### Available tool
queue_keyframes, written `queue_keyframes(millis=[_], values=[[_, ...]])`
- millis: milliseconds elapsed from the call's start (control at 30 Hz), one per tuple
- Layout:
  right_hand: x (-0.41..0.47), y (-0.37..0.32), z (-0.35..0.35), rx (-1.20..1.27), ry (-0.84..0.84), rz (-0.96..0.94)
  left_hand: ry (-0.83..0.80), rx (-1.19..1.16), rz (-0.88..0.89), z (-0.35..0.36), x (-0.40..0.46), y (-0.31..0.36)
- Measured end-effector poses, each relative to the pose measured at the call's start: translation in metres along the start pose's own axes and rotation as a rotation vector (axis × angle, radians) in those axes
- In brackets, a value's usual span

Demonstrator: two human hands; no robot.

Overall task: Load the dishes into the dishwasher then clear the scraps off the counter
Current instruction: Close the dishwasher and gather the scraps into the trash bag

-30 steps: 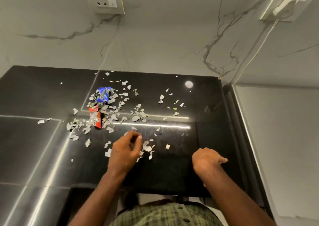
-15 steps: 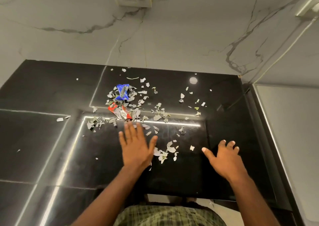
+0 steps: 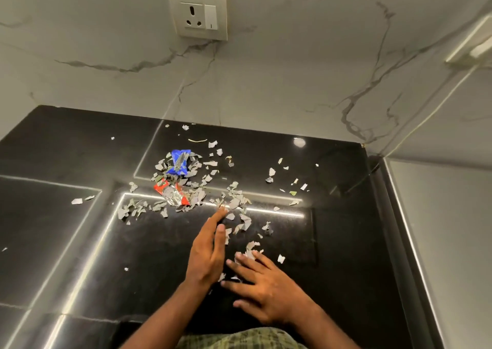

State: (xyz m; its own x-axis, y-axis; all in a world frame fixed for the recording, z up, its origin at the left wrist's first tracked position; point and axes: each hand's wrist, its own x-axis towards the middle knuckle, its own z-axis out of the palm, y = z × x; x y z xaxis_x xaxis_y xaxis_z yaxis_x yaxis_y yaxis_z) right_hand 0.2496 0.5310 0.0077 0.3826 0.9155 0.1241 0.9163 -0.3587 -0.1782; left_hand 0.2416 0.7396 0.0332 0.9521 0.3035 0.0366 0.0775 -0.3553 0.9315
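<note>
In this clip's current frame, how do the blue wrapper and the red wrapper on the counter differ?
The blue wrapper lies farther back, toward the wall; the red wrapper lies nearer the person. The blue wrapper shows mostly its coloured face with a little silver; the red wrapper is crumpled open, showing a lot of silver foil lining. Both are small, crumpled, untouched by either hand, and sit among grey scraps on the black counter.

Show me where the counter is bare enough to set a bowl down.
Bare: the counter's near left, left of the left hand, and the right strip by the side wall. Crowded: the scraps around the blue wrapper and red wrapper, down to the right hand.
</note>
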Motion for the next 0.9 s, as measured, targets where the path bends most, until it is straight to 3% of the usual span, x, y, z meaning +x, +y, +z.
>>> queue_keyframes(millis=[133,267,400,467,533,600,700,900], values=[[0.021,0.030,-0.010,0.021,-0.032,0.130,0.023,-0.061,0.037,-0.001,0.002,0.000],[0.034,0.055,-0.018,0.030,0.087,0.210,0.072,0.043,0.075,-0.013,0.010,-0.003],[0.032,0.057,-0.013,0.065,0.237,0.306,0.314,0.299,0.046,-0.056,0.041,-0.024],[0.032,0.058,-0.012,0.066,0.261,0.336,0.420,0.470,-0.100,-0.080,0.063,-0.042],[0.031,0.058,-0.011,0.070,0.263,0.363,0.473,0.531,-0.353,-0.093,0.079,-0.052],[0.029,0.058,-0.010,0.077,0.253,0.392,0.406,0.618,-0.452,-0.088,0.088,-0.054],[0.028,0.057,-0.009,0.078,0.258,0.415,0.226,0.751,-0.289,-0.057,0.091,-0.043],[0.026,0.057,-0.010,0.105,0.318,0.433,-0.073,0.694,0.001,0.009,0.059,-0.012]])
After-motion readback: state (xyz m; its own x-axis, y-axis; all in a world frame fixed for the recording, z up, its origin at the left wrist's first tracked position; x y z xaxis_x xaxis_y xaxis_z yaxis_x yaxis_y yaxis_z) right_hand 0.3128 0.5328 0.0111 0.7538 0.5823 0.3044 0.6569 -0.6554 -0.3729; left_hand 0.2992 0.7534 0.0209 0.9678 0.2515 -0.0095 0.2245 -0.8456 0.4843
